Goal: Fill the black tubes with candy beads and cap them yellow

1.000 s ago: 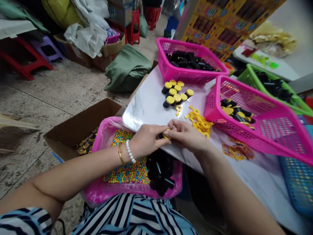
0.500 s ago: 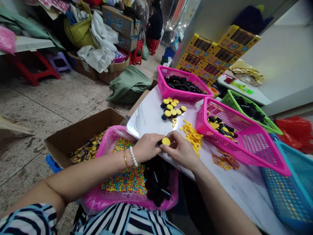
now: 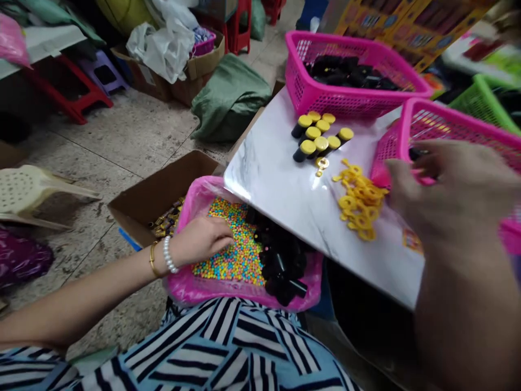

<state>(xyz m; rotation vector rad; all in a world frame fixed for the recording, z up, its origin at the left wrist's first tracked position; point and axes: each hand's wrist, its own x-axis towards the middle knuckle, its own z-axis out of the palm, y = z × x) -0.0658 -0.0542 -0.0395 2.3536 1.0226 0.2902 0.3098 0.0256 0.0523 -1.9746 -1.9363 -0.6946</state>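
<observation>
My left hand [image 3: 202, 239] lies in the pink basket [image 3: 191, 290] on my lap, its fingers curled together on the coloured candy beads [image 3: 232, 255]. Beside the beads sits a heap of black tubes [image 3: 280, 266]. My right hand [image 3: 443, 195] is raised close to the camera and smeared by motion, with its fingertips at the rim of the pink basket on the right [image 3: 448, 127]. I cannot make out whether it holds anything. On the white marbled board [image 3: 277, 184] stand several black tubes with yellow caps [image 3: 315, 138] and a pile of loose yellow caps [image 3: 360, 198].
A far pink basket [image 3: 325, 95] holds black tubes. A green basket [image 3: 488, 92] sits at the right edge. On the floor to the left are an open cardboard box [image 3: 150, 195], a green sack [image 3: 230, 98], a pale stool [image 3: 24, 190] and piled boxes.
Both hands held a yellow-capped black tube together at the board's edge. Now they are apart: the left dropped into the candy beads, the right swung up to the right pink basket.
</observation>
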